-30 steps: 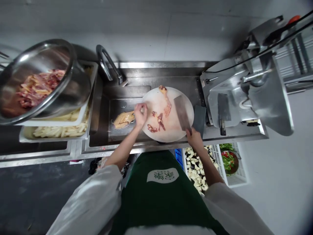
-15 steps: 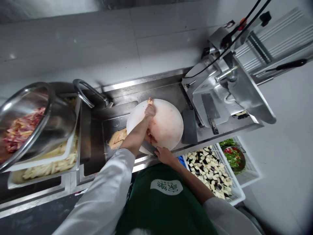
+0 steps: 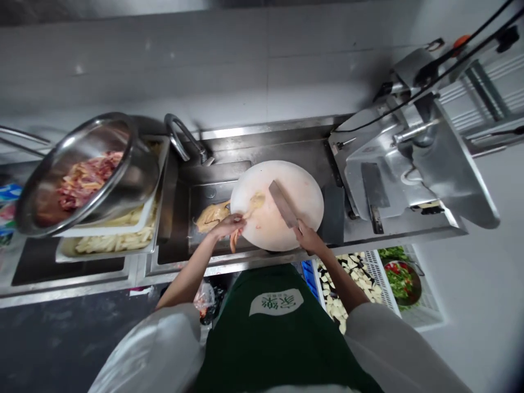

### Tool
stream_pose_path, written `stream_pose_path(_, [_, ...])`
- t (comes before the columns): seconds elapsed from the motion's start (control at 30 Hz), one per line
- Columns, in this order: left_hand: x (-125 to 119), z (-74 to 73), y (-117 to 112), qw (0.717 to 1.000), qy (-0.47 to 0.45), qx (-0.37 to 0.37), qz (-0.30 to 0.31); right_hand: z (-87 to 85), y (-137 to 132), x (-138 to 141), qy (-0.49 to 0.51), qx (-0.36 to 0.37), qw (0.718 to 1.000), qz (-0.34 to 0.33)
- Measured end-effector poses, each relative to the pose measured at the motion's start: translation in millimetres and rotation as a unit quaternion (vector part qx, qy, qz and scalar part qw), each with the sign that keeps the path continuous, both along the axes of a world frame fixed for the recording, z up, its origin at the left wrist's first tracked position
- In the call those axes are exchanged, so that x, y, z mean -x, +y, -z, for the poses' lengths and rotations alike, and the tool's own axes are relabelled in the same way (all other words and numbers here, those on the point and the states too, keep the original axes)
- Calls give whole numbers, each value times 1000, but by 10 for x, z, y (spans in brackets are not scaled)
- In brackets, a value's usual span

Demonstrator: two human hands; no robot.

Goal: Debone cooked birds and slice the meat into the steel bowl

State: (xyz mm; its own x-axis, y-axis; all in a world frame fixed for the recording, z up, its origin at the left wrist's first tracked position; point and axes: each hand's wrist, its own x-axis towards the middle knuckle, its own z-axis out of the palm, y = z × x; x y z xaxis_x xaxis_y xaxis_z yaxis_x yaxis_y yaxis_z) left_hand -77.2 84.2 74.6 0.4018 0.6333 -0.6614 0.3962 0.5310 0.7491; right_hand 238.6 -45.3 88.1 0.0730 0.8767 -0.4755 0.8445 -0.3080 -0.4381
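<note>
A round white cutting board (image 3: 303, 183) lies across the sink and counter. At its left edge, my left hand (image 3: 230, 225) is closed on a piece of raw poultry (image 3: 257, 201). The piece's pale part stretches onto the board, and an orange-red end hangs below my fingers. My right hand (image 3: 308, 238) grips the handle of a cleaver (image 3: 282, 203), whose blade points away from me over the middle of the board. In the sink (image 3: 213, 191), left of the board, lies more pale yellow poultry (image 3: 212, 216).
A steel bowl of cut meat (image 3: 88, 180) leans on trays at the left, by the tap (image 3: 184, 139). To the right are a metal slicer (image 3: 442, 147) and a second cleaver (image 3: 374, 191). Crates of cut eggplant (image 3: 370, 270) and greens (image 3: 403, 284) stand below.
My left hand has moved from the board to its left edge with poultry. My right hand has swung the cleaver from the front edge over the board. Dark red bits have left the board.
</note>
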Motion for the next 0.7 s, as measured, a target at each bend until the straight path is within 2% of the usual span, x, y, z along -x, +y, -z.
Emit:
stream_pose_path(0.07, [300,152,-149,999,-6,34,-12,-38,-46,22,-46,21,999,0])
stream_pose_path(0.13, [551,230,-185,999,3,30,-37,-86,-47,66,-102,18,995,-13])
stream_pose_path(0.23, [763,194,-103,997,22,-34,-72,-158,31,167,-152,5,987,-46])
stream_pose_path(0.33, [700,45,36,995,5,-93,-25,-184,127,243,-170,3,983,-65])
stream_pose_path(0.4, [550,-51,120,995,-19,-95,24,-163,145,245,-166,9,983,-72])
stream_pose_path(0.47, [403,-95,191,995,-19,-88,41,-114,105,211,-134,8,988,-82])
stream_pose_path(0.6, [339,-5,283,995,29,-100,-4,-2,-61,150,-50,-13,994,-93])
stream_pose_path(0.7, [462,115,313,992,38,-105,-57,-61,-98,180,-78,-4,995,-65])
